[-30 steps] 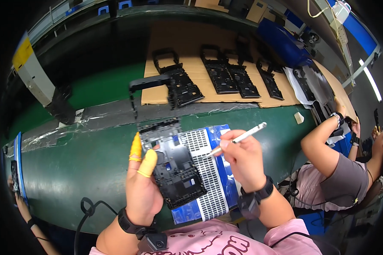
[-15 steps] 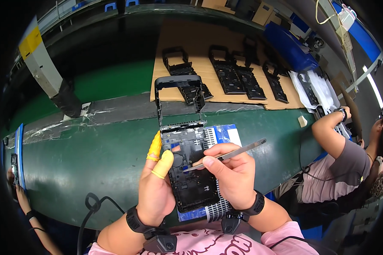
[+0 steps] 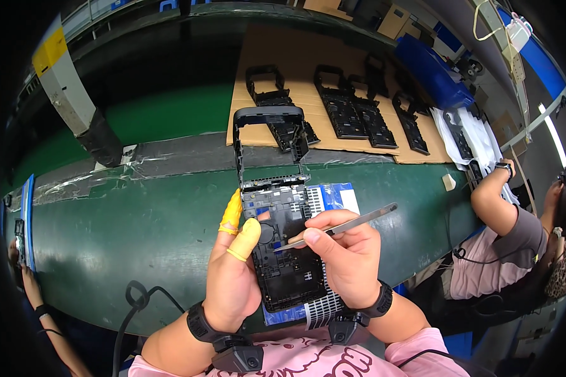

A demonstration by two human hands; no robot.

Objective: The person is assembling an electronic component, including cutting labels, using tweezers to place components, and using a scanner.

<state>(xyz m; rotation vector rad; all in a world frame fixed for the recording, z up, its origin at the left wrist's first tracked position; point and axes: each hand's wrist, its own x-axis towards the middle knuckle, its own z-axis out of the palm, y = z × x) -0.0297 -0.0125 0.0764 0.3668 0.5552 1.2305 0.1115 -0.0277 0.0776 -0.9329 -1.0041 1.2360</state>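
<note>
A black plastic device housing (image 3: pixel 289 270) with an open rectangular frame at its far end is tilted up in front of me. My left hand (image 3: pixel 233 270) grips its left edge, with yellow finger cots on the thumb and a finger. Metal tweezers (image 3: pixel 358 221) are pinched between the thumb and fingers of my right hand (image 3: pixel 352 257). Their tip lies over the middle of the housing, near a small blue spot; whether it touches cannot be made out. Beneath the housing is a sheet with a white grid (image 3: pixel 324 308) and blue parts (image 3: pixel 336 193).
Several similar black housings (image 3: pixel 343 116) lie on a cardboard sheet (image 3: pixel 371 149) at the back. A blue bin (image 3: pixel 431 72) stands behind them. A co-worker's arm (image 3: pixel 500 201) reaches in at the right, another person's arm (image 3: pixel 56 339) at the left. A black cable (image 3: pixel 135 301) crosses the green table (image 3: pixel 126 251).
The view has shifted slightly. Both hands keep their holds, and the tweezers' tip stays over nearly the same part of the housing.
</note>
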